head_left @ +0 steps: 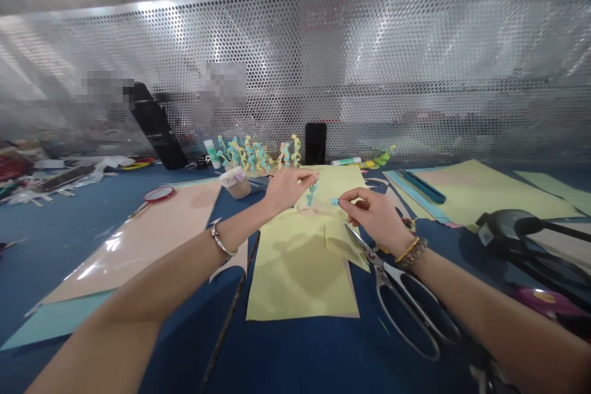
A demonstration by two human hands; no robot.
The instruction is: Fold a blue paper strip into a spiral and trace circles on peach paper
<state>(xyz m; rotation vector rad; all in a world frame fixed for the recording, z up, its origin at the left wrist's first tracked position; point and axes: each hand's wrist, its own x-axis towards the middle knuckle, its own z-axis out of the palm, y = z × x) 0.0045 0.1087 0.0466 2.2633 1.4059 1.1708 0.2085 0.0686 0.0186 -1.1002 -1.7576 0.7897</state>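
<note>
Pinching a blue scrap in the right hand and holding a paper stem by its top in the left hand, over yellow paper, perhaps risking creases from squeezing hard.

two hands, one cup, one magnifier

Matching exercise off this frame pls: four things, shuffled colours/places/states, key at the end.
Things
1. Right hand
2. Scissors
3. Phone
4. Magnifying glass

Descriptions
A. Silver, with two looped handles
B. Red-rimmed, on a pinkish sheet
C. Pinching a small blue piece
D. Black, upright in front of the mesh panel

Pairs: 1-C, 2-A, 3-D, 4-B
</note>
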